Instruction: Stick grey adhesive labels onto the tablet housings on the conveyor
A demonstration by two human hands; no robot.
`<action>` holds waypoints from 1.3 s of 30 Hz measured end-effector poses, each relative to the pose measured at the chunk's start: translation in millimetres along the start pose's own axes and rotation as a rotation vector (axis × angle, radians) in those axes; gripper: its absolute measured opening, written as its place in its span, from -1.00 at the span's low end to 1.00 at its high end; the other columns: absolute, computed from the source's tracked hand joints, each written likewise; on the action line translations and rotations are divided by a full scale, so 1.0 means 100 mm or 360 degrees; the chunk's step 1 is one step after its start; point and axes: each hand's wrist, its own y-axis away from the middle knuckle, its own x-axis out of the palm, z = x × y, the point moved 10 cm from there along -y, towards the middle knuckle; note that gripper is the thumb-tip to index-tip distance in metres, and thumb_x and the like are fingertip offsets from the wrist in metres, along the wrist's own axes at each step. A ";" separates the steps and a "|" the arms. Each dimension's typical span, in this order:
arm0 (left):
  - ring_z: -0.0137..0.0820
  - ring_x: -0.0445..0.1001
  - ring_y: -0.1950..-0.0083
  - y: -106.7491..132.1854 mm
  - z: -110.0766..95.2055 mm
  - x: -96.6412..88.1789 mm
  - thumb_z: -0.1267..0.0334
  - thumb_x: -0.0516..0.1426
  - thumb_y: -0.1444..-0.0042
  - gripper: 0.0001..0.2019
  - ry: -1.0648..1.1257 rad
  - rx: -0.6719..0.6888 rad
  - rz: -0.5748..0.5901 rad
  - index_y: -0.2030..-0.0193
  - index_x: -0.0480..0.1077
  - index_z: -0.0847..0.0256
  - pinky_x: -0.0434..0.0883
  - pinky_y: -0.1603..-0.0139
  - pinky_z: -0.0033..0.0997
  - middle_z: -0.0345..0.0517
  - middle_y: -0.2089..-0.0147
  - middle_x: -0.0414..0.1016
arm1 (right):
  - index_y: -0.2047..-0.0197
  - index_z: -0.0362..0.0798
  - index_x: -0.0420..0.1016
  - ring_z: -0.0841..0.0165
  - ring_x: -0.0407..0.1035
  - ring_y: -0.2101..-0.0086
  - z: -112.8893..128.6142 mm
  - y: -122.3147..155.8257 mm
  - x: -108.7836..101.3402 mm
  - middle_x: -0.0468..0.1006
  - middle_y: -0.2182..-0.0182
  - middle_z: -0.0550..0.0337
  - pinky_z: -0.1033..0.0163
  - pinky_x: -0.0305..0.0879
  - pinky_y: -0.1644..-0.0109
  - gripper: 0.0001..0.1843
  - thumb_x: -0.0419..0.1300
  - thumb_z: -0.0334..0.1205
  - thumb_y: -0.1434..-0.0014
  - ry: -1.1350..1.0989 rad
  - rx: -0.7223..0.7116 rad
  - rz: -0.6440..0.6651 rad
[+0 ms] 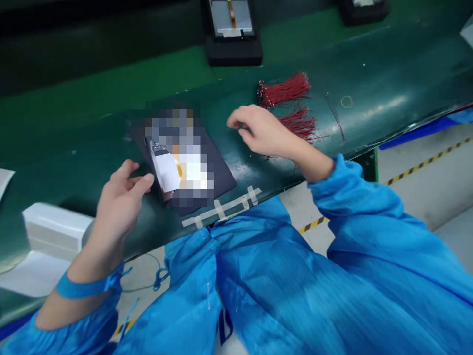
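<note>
We see the dark pad (220, 175) on the green bench (391, 74), a white piece (168, 173) (partly pixelated) lying on it. Our left hand (120, 202), half-curled with thumb and fingers apart, is empty beside the pad's left edge; our right hand (263, 130), loosely bent and empty, hangs near red wires (286, 90).

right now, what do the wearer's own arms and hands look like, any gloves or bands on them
No gloves: both the left hand and the right hand are bare. The left sleeve and right sleeve are bright blue and loose, the right one gathered at its cuff. A narrow blue band circles the left forearm.
</note>
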 end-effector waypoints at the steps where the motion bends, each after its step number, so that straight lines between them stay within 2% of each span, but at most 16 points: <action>1: 0.05 0.45 -0.35 0.12 -0.01 -0.08 0.00 0.48 -0.07 -0.32 -0.0033 0.0044 -0.0102 -0.34 0.45 -0.17 0.35 -0.47 0.22 -0.17 -0.49 0.33 | -0.05 -0.02 0.57 0.01 0.36 -0.09 -0.09 0.16 -0.03 0.56 -0.03 -0.03 -0.12 0.29 -0.19 -0.69 0.11 -0.41 -0.32 0.0107 0.0010 -0.0028; 3: 0.08 0.45 -0.35 0.37 -0.14 -0.11 -0.02 0.45 -0.09 -0.29 -0.0102 0.0192 -0.0206 -0.39 0.41 -0.22 0.31 -0.48 0.29 -0.18 -0.49 0.32 | 0.06 -0.04 0.57 -0.07 0.30 -0.08 -0.21 0.44 0.02 0.51 -0.01 -0.11 -0.15 0.27 -0.10 -0.83 0.22 -0.35 -0.29 0.0280 0.0024 -0.0018; 4: 0.09 0.44 -0.35 0.49 -0.25 -0.05 -0.02 0.44 -0.11 -0.31 -0.0126 0.0289 -0.0188 -0.38 0.41 -0.23 0.36 -0.42 0.28 -0.18 -0.48 0.33 | 0.09 -0.05 0.56 -0.07 0.29 -0.06 -0.24 0.54 0.08 0.50 0.00 -0.13 -0.14 0.27 -0.06 -0.86 0.22 -0.35 -0.29 0.0339 0.0037 -0.0014; 7: -0.07 0.49 -0.22 0.80 -0.66 0.30 0.08 0.37 -0.22 -0.59 -0.0259 0.0597 -0.0106 -0.20 0.56 -0.08 0.49 -0.21 0.05 -0.10 -0.30 0.47 | 0.16 -0.06 0.53 -0.02 0.27 0.00 -0.19 0.68 0.24 0.49 0.05 -0.15 -0.09 0.24 0.01 -0.82 0.10 -0.38 -0.37 0.0367 0.0033 -0.0080; 9: -0.23 0.54 -0.03 0.90 -0.83 0.56 0.16 0.31 -0.31 -0.81 -0.0299 0.0681 -0.0040 -0.03 0.60 0.04 0.50 -0.08 -0.15 -0.09 -0.07 0.57 | 0.18 -0.04 0.52 0.04 0.26 0.03 0.01 0.67 0.28 0.49 0.06 -0.11 -0.06 0.22 0.01 -0.79 0.06 -0.35 -0.43 0.0256 -0.0087 -0.0183; 11: -0.32 0.56 0.15 0.90 -0.81 0.83 0.17 0.27 -0.35 -0.87 -0.0259 0.0575 0.0127 0.04 0.59 0.11 0.48 0.09 -0.30 -0.11 0.12 0.60 | 0.15 -0.01 0.51 0.09 0.26 0.04 0.31 0.66 0.26 0.50 0.04 -0.06 -0.03 0.20 -0.01 -0.78 0.05 -0.29 -0.47 0.0108 -0.0284 -0.0280; 13: -0.34 0.56 0.25 0.86 -0.70 1.07 0.16 0.27 -0.33 -0.84 -0.0153 0.0383 0.0335 0.05 0.59 0.14 0.44 0.24 -0.37 -0.11 0.22 0.61 | 0.15 0.02 0.51 0.12 0.27 0.06 0.61 0.67 0.23 0.52 0.05 -0.01 -0.01 0.17 0.01 -0.76 0.03 -0.25 -0.51 0.0003 -0.0453 -0.0327; 15: -0.33 0.55 0.27 0.84 -0.62 1.19 0.14 0.29 -0.29 -0.83 -0.0040 0.0268 0.0448 0.11 0.60 0.18 0.43 0.27 -0.39 -0.09 0.25 0.62 | 0.17 0.04 0.50 0.13 0.28 0.09 0.85 0.67 0.23 0.55 0.09 0.02 0.00 0.14 0.04 -0.74 0.02 -0.23 -0.52 -0.0066 -0.0553 -0.0316; 17: -0.33 0.55 0.26 0.83 -0.59 1.17 0.14 0.31 -0.25 -0.84 0.0035 0.0236 0.0438 0.19 0.59 0.19 0.45 0.23 -0.39 -0.08 0.25 0.62 | 0.18 0.05 0.49 0.15 0.30 0.12 1.01 0.65 0.25 0.58 0.14 0.05 0.00 0.13 0.06 -0.74 0.03 -0.21 -0.53 -0.0160 -0.0603 -0.0287; 20: -0.34 0.53 0.27 0.86 -0.55 1.04 0.17 0.31 -0.25 -0.85 0.0061 0.0247 0.0377 0.23 0.57 0.20 0.43 0.21 -0.39 -0.09 0.28 0.59 | 0.18 0.05 0.46 0.18 0.33 0.16 1.11 0.60 0.32 0.59 0.21 0.09 0.00 0.16 0.06 -0.76 0.04 -0.18 -0.53 -0.0388 -0.0619 -0.0240; 23: -0.39 0.47 0.30 0.88 -0.46 0.77 0.16 0.29 -0.29 -0.83 -0.0005 0.0301 0.0172 0.07 0.58 0.18 0.37 0.25 -0.41 -0.12 0.23 0.56 | 0.20 0.04 0.46 0.16 0.36 0.18 1.07 0.52 0.44 0.57 0.24 0.09 0.00 0.18 0.04 -0.75 0.03 -0.18 -0.52 -0.0457 -0.0521 -0.0221; 26: -0.36 0.45 0.22 0.92 -0.42 0.43 0.18 0.28 -0.31 -0.74 -0.0240 0.0502 -0.0138 -0.11 0.53 0.10 0.35 0.25 -0.38 -0.10 0.11 0.53 | 0.22 0.03 0.48 0.14 0.35 0.19 1.03 0.46 0.56 0.57 0.26 0.07 0.00 0.14 0.06 -0.75 0.04 -0.20 -0.49 -0.0351 -0.0435 -0.0227; 28: -0.24 0.45 0.07 0.98 -0.45 0.31 0.22 0.26 -0.30 -0.79 -0.0479 0.0740 -0.0274 -0.06 0.54 0.09 0.41 0.09 -0.25 -0.03 0.02 0.50 | 0.23 0.02 0.49 0.15 0.33 0.20 1.05 0.44 0.64 0.58 0.27 0.08 0.01 0.11 0.08 -0.74 0.05 -0.20 -0.49 -0.0297 -0.0453 -0.0226; 30: -0.10 0.42 -0.10 1.06 -0.46 0.30 0.26 0.26 -0.28 -0.84 -0.0709 0.0972 -0.0340 0.01 0.56 0.09 0.41 -0.10 -0.06 0.06 -0.08 0.47 | 0.23 0.02 0.50 0.17 0.31 0.21 1.11 0.44 0.70 0.58 0.28 0.09 0.02 0.08 0.09 -0.73 0.06 -0.20 -0.50 -0.0260 -0.0504 -0.0234; 33: 0.03 0.34 -0.24 1.16 -0.45 0.38 0.32 0.25 -0.24 -0.82 -0.0888 0.1208 -0.0355 0.02 0.57 0.09 0.37 -0.19 0.09 0.14 -0.20 0.43 | 0.24 0.01 0.52 0.18 0.30 0.21 1.17 0.44 0.77 0.57 0.31 0.11 0.03 0.05 0.11 -0.72 0.07 -0.21 -0.50 -0.0212 -0.0550 -0.0255; 39: 0.04 0.32 -0.26 1.21 -0.37 0.57 0.37 0.21 -0.25 -0.80 -0.0951 0.1340 -0.0271 0.03 0.59 0.09 0.35 -0.24 0.17 0.15 -0.25 0.41 | 0.24 0.02 0.54 0.17 0.28 0.22 1.17 0.42 0.83 0.56 0.32 0.11 0.02 0.01 0.11 -0.73 0.08 -0.23 -0.48 -0.0176 -0.0524 -0.0202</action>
